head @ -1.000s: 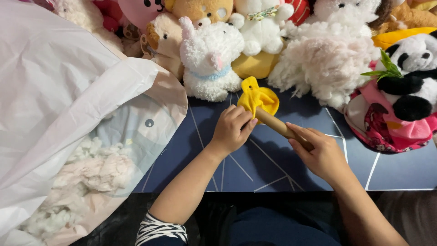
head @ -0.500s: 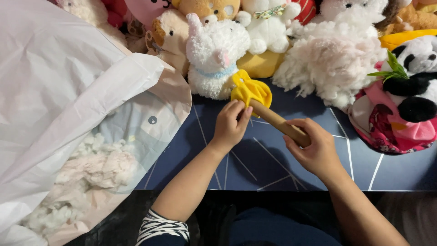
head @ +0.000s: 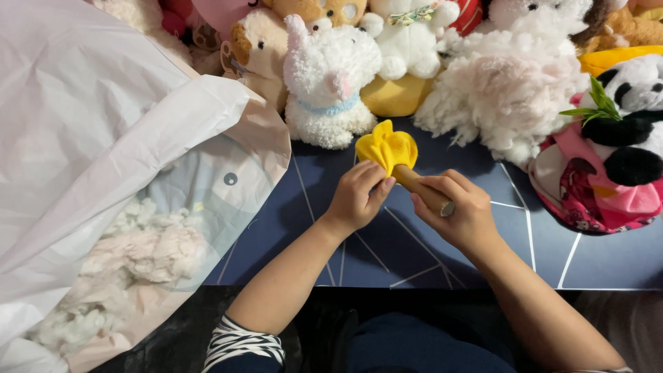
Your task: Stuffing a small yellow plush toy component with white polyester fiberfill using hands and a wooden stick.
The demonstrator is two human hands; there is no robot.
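So right now I've got the yellow fabric piece [head: 385, 147] bunched over the tip of a wooden stick [head: 423, 191], held just above the dark blue worktop [head: 387, 249]. My left hand [head: 356, 197] has its fingers pinched narrow on the base of the yellow fabric, right where it meets the stick. My right hand [head: 461, 211] is wrapped around the stick's other end, fingers closed on it.

Progress-wise, I'd say early days. The yellow bit looks limp and crumpled, no real shape to it yet, so it seems to me it hasn't taken in much stuffing. The big white bag [head: 103, 124] of fluffy stuffing [head: 138, 255] sits open on my left, well apart from both hands. A row of finished plush toys [head: 331, 76] lines the back edge, just behind the yellow fabric.
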